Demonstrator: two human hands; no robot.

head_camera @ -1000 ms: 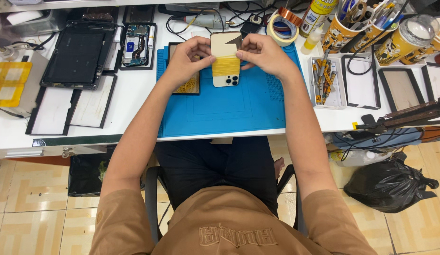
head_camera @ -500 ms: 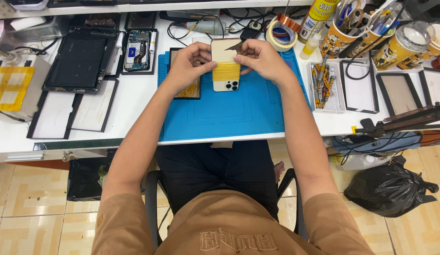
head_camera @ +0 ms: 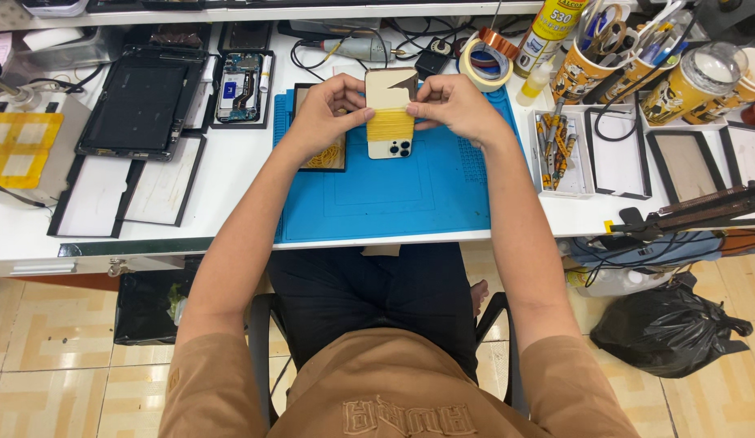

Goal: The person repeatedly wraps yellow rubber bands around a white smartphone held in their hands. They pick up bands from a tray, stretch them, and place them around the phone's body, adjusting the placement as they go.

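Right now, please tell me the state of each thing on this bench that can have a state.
Phone: camera side up, wrapped in yellow bands around the middle, held at both sides.
Left hand: grip closed on phone.
Right hand: grip closed on phone.
Opened phone: back off, inner parts exposed.
Tape roll: lying flat.
Black bag: on floor, tied shut.

Very little has moved over the last second. Both hands, the left hand (head_camera: 325,113) and the right hand (head_camera: 452,107), have drawn a touch closer together on the cream-coloured phone (head_camera: 390,113), which sits slightly nearer the middle of the blue mat (head_camera: 410,195) than before. The band of yellow wrapping (head_camera: 390,126) around the phone's middle looks a little fuller now.
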